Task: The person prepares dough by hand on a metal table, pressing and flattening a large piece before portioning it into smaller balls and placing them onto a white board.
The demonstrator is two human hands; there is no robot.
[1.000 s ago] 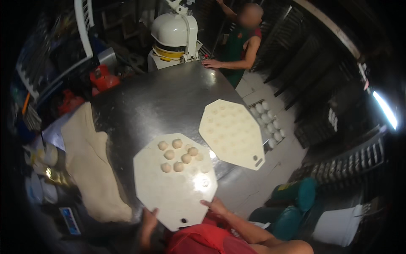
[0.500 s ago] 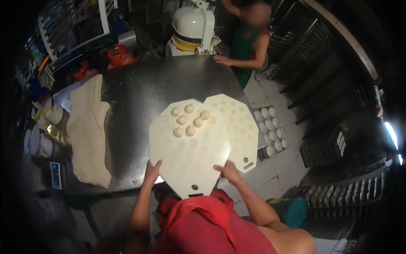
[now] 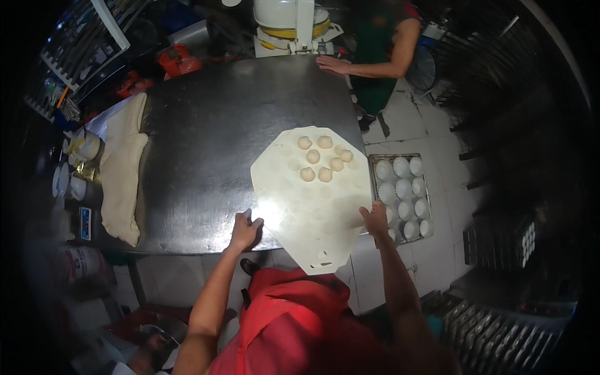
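Note:
A cream eight-sided board (image 3: 306,231) with round dents and a handle slot lies over the right part of the metal table, its slotted end jutting over the front edge toward me. Several small dough balls (image 3: 325,174) sit grouped on its far half. My left hand (image 3: 245,231) is closed at the left edge of the board, thumb uppermost. On the opposite edge, my right hand (image 3: 375,220) grips with the thumb on top and the fingers partly hidden. Only one board outline shows clearly; whether another lies beneath, I cannot tell.
A long dough slab (image 3: 125,169) lies at the table's left, beside bowls and a scale (image 3: 85,223). A tray of white paper cups (image 3: 404,187) stands right of the table (image 3: 206,131). Beyond, another person's hand (image 3: 333,65) rests on the far corner, near a mixer (image 3: 294,28).
The two overlapping boards, fanned apart before, now show as one outline. The board with the dough balls has shifted right, and both my hands have moved right with it. My view has shifted too.

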